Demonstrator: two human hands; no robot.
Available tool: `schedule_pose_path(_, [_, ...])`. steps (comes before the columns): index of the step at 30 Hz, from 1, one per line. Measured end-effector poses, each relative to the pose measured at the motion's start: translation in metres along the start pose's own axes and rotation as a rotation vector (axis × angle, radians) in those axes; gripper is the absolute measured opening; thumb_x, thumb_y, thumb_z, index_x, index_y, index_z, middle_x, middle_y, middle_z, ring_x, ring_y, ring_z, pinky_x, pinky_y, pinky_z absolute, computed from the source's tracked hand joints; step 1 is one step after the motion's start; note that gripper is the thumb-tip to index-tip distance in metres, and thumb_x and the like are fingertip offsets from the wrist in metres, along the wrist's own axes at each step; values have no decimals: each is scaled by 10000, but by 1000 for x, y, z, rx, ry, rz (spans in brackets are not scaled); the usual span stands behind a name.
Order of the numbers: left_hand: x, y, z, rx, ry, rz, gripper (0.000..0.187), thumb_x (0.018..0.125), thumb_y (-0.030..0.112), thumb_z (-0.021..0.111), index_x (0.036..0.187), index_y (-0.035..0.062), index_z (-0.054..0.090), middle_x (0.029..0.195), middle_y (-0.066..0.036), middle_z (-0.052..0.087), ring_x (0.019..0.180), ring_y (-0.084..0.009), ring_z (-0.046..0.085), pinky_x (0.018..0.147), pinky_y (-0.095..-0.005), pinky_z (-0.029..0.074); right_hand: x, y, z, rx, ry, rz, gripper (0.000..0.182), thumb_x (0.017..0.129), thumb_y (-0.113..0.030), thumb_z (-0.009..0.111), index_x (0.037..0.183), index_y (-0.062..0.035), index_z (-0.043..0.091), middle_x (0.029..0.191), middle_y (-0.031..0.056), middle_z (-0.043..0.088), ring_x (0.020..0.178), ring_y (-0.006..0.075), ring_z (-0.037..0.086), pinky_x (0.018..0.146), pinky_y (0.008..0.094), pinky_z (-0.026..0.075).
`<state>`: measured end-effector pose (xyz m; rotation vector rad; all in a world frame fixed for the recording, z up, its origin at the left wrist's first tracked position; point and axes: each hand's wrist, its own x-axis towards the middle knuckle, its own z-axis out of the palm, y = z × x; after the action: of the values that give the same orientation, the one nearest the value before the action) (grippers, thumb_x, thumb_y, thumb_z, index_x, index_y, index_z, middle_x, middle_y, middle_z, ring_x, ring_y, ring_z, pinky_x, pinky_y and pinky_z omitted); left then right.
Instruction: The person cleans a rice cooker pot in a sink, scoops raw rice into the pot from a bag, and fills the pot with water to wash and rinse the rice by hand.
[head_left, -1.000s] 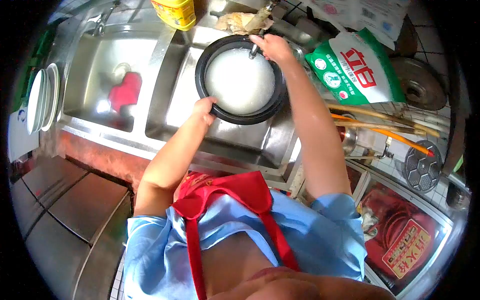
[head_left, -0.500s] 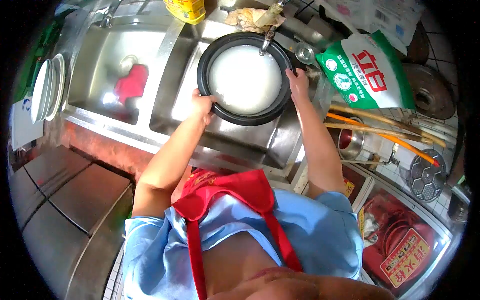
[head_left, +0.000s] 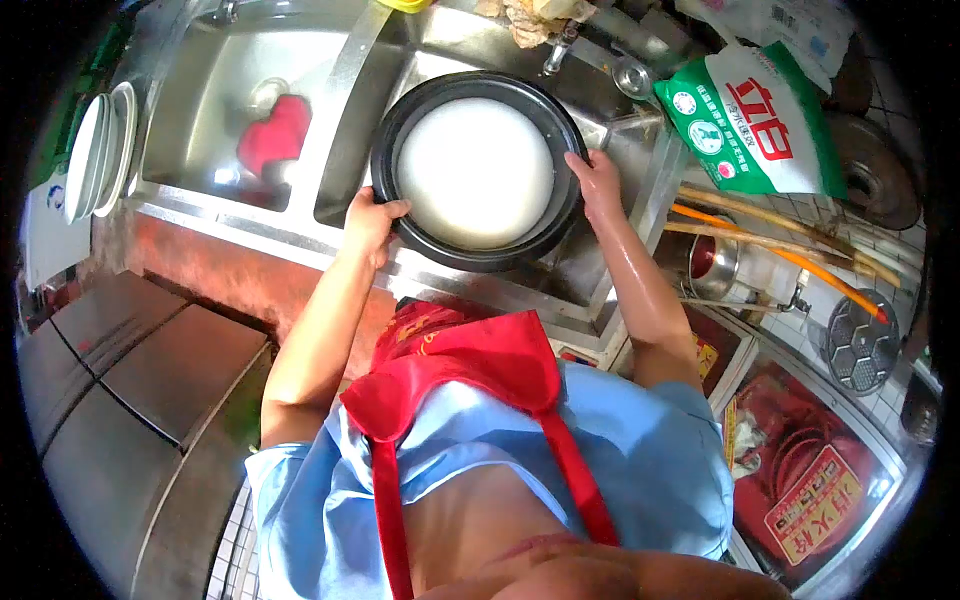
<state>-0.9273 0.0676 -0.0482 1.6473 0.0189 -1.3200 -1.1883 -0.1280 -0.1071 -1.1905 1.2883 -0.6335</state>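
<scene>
A round black pot (head_left: 482, 262) of cloudy white liquid (head_left: 475, 170) is held over the right-hand sink basin (head_left: 345, 165). My left hand (head_left: 370, 225) grips its rim on the left, thumb over the edge. On the opposite side my right hand (head_left: 600, 185) is closed round the rim, thumb on top and the other fingers hidden beneath. The tap (head_left: 560, 50) stands just beyond the pot's far edge, apart from it. Whether the pot's bottom touches the sink cannot be seen.
A red cloth (head_left: 275, 135) lies in the left sink basin (head_left: 195, 130). White plates (head_left: 95, 155) stand at far left. A green-and-white detergent bag (head_left: 755, 120), a small metal cup (head_left: 632, 76) and long sticks (head_left: 790, 232) are to the right.
Both hands have drawn the pot toward my body and slightly left, out from beneath the tap. The grip on its rim stays the same. The camera view has shifted a little.
</scene>
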Motion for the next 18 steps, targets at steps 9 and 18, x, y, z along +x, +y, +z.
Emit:
schedule_pose_path(9, [-44, 7, -23, -30, -62, 127, 263, 747, -26, 567, 993, -21, 474, 864, -72, 561, 740, -154, 555, 656, -272, 467, -56, -42, -10, -139, -58, -55, 252, 760, -216, 662, 853, 4, 580, 727, 34, 580, 631, 95, 509, 581, 257, 418])
schedule_pose_path(18, [-87, 21, -53, 10, -71, 232, 221, 732, -43, 567, 938, -35, 487, 807, -58, 547, 694, -128, 529, 638, -235, 438, -88, -54, -3, -227, -101, -103, 318, 746, -256, 681, 887, 6, 570, 750, 47, 602, 633, 114, 539, 594, 262, 445])
